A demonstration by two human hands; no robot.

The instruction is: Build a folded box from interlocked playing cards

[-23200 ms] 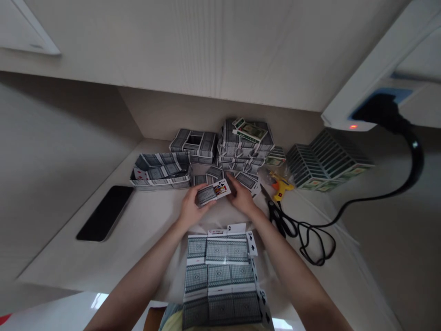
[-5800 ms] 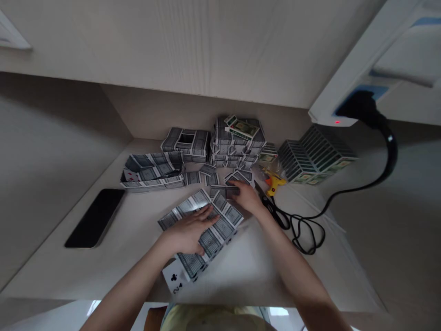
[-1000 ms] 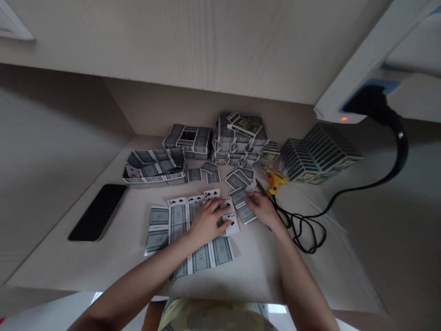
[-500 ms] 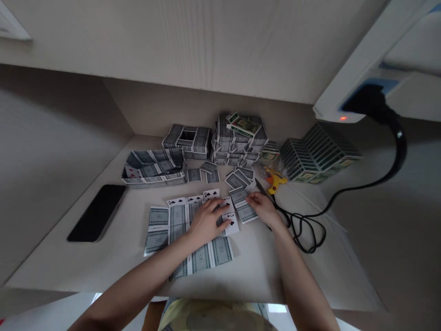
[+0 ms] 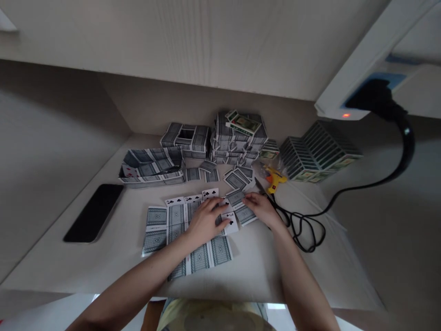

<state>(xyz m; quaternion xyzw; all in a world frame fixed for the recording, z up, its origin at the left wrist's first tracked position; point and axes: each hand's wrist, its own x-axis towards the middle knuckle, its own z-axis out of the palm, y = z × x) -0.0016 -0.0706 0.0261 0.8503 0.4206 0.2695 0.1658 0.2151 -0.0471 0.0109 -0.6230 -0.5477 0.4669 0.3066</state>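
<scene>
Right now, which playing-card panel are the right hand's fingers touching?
The smaller playing-card panel, right of the larger club-edged panel, where the left hand rests.

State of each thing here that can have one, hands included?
Left hand: spread on the card sheet
Right hand: fingers touching the card pair
Card sheet: lying flat
Card pair: backs up
Leftmost card box: open at top
Phone: screen dark
Red indicator: lit
Black plug: plugged in
Scissors: partly hidden, open/shut unclear
Glue gun: lying down
</scene>
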